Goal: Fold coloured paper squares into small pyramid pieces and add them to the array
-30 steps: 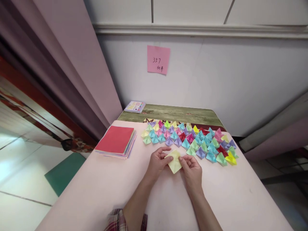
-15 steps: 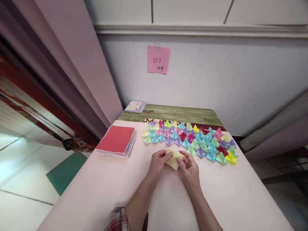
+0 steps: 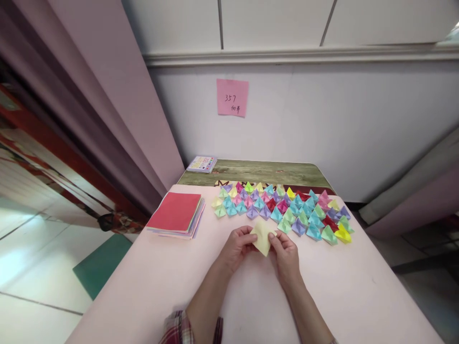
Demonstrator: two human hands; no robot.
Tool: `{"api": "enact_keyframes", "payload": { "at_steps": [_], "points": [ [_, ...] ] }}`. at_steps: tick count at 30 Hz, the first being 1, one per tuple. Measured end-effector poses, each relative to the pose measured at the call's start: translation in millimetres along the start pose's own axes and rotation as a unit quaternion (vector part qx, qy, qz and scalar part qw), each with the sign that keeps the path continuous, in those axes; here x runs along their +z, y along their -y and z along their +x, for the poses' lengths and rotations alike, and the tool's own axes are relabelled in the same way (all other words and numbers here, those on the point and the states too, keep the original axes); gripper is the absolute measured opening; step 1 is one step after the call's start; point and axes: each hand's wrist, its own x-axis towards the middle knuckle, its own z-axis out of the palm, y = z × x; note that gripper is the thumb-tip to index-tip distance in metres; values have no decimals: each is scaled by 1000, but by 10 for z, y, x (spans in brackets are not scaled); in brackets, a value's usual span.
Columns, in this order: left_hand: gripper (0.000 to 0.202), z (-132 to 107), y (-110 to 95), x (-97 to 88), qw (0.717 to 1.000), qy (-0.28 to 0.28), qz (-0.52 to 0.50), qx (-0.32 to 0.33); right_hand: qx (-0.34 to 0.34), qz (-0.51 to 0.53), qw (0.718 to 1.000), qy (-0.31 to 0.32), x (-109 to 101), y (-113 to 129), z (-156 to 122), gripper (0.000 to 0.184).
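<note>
A pale yellow sheet of folded paper (image 3: pixel 263 239), roughly diamond-shaped, is held just above the pink tabletop (image 3: pixel 251 301). My left hand (image 3: pixel 236 246) pinches its left side, thumb on top and fingers behind. On the opposite side my right hand (image 3: pixel 287 253) grips the paper the same way, its thumb pressed on the face. The fingers behind the paper are partly hidden. Just beyond my hands stand rows of small folded paper boats (image 3: pixel 265 211) in blue, green, purple, pink, red and yellow.
To the left lies a stack of coloured paper squares (image 3: pixel 175 212), red on top. A small printed packet (image 3: pixel 202 164) rests on the green wood-patterned surface (image 3: pixel 265 172) at the back. A pink note (image 3: pixel 232 98) is stuck to the wall, and a curtain (image 3: pixel 150 114) hangs at left.
The yellow paper has been turned and opened into a taller diamond, its upper point now raised. Both hands still hold its sides. The view has tilted up slightly.
</note>
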Motion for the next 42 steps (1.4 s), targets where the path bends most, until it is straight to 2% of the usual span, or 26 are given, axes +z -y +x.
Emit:
{"api": "enact_keyframes", "payload": {
  "at_steps": [4,7,9,12,15,18,22,26,29,32,36,39,42],
  "points": [
    [25,-9,12,0,999,28,36,-3,17,9,1000,-18,23,13,16,38],
    [23,-4,33,24,999,29,33,20,-15,-29,998,-55,41,35,15,50],
    [22,-2,39,42,998,22,31,44,-34,-60,995,-70,45,43,7,43],
    [21,-5,42,57,997,12,40,59,-46,-94,993,-53,46,47,-10,30],
    [23,0,51,46,996,-2,65,61,-54,-124,990,-32,49,49,-22,32],
    [26,22,66,18,992,-29,87,92,-59,-152,987,-16,56,51,-26,38],
    [27,53,86,-6,985,-62,107,119,-27,-128,991,20,77,66,-32,33],
    [33,56,91,19,984,-74,98,127,-15,-155,988,19,82,103,-46,33],
    [44,49,87,40,989,-70,75,102,-28,-179,983,7,65,117,-49,34],
    [33,43,75,27,991,-53,101,64,-34,-174,984,10,48,97,-40,34],
    [29,36,43,-30,981,-21,181,69,-28,-128,991,20,32,48,-19,31],
    [28,38,41,-52,976,9,208,58,-23,-111,994,0,12,34,-8,32],
    [28,52,67,-40,979,-12,190,65,-37,-114,993,-24,-6,47,0,33]
  ]
}}
